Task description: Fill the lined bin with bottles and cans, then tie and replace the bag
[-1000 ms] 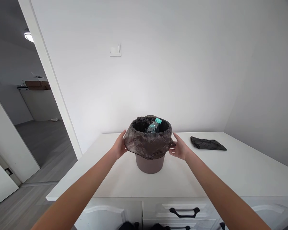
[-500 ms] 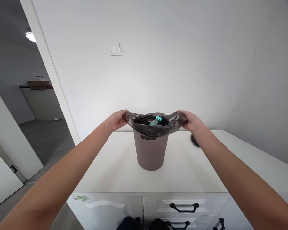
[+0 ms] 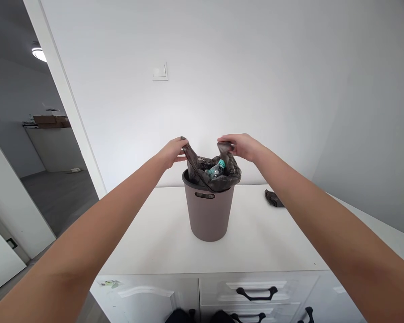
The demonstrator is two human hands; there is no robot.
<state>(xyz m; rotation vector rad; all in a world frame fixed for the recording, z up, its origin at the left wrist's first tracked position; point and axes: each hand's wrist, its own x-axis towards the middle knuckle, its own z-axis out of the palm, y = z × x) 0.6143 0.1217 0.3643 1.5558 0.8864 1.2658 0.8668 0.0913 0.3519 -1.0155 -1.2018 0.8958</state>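
Observation:
A mauve-brown trash can (image 3: pixel 209 215) stands upright on the white cabinet top, its oval handle slot facing me. Inside it is a dark, see-through garbage bag (image 3: pixel 222 181), with a clear plastic bottle (image 3: pixel 215 170) with a teal cap lying tilted in its mouth. My left hand (image 3: pixel 173 151) pinches the bag's left edge and holds it above the rim. On the other side, my right hand (image 3: pixel 239 146) grips the right edge, also raised. The can's rim is bare at the left front; on the right the bag still hangs over it.
A crumpled dark bag (image 3: pixel 273 198) lies on the cabinet top (image 3: pixel 161 242) to the right, partly behind my right forearm. Drawers with black handles (image 3: pixel 256 294) are below. A light switch (image 3: pixel 160 72) is on the wall, and a doorway opens at left.
Both hands have risen and come closer together, drawing the bag's edges up and inward. The bag has come off the rim at the left front, and the handle slot is now uncovered.

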